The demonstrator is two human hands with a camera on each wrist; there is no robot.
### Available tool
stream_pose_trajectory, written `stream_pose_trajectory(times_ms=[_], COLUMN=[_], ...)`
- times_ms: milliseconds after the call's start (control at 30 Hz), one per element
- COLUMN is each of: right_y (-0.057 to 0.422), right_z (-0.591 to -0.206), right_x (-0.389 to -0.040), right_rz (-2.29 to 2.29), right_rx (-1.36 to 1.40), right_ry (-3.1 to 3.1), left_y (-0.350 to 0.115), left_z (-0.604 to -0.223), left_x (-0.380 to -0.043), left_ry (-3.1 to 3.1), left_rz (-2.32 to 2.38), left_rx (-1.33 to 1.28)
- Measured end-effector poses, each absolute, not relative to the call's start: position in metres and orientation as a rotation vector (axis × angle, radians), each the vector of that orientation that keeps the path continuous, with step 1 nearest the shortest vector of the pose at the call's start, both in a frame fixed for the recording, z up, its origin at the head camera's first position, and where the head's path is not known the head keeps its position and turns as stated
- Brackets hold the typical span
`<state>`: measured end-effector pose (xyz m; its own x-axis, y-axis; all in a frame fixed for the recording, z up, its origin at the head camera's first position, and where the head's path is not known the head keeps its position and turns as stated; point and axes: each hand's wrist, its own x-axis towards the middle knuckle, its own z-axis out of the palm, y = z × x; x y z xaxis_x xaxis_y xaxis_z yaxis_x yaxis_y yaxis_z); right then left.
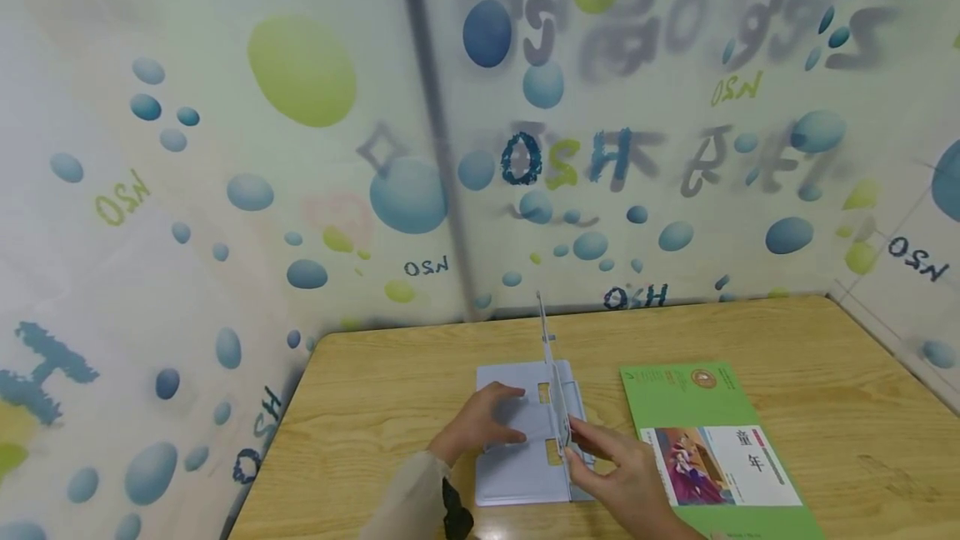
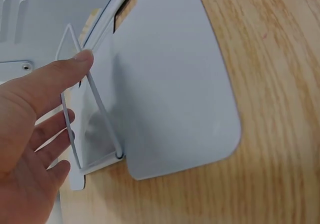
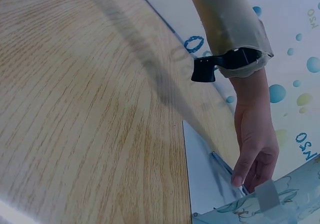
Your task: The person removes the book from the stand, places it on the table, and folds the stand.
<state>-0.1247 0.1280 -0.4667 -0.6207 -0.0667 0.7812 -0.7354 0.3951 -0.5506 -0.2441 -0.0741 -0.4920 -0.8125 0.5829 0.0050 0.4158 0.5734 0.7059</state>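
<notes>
A pale metal book stand lies partly unfolded on the table, its flat base plate (image 1: 517,482) down and its panel (image 1: 557,394) raised, nearly edge-on in the head view. My left hand (image 1: 480,423) reaches over the base from the left. In the left wrist view its thumb and fingers hold the stand's wire support (image 2: 103,115), which is tilted up from the base. With thumb and fingertips my right hand (image 1: 622,473) pinches the near lower part of the raised panel. The right wrist view shows the panel's printed face (image 3: 295,184) and the left hand behind it.
A green book (image 1: 690,398) with a picture on its cover lies right of the stand, partly behind my right forearm. The wooden table (image 1: 375,390) meets a patterned wall covering (image 1: 405,257) at the back. A dark strap (image 3: 230,61) hangs at the left wrist.
</notes>
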Motion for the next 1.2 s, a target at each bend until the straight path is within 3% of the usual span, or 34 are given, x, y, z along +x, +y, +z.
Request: stream_pose_trajectory(times_ms=[1200], right_y=[0.126], right_z=[-0.466], right_x=[-0.125], right_rz=[1.22], right_rx=[0.66], right_ry=[-1.95], left_y=[-0.066], left_z=[-0.507], left_x=[-0.241], left_ry=[2.705], left_rz=[0.877], left_rx=[0.784])
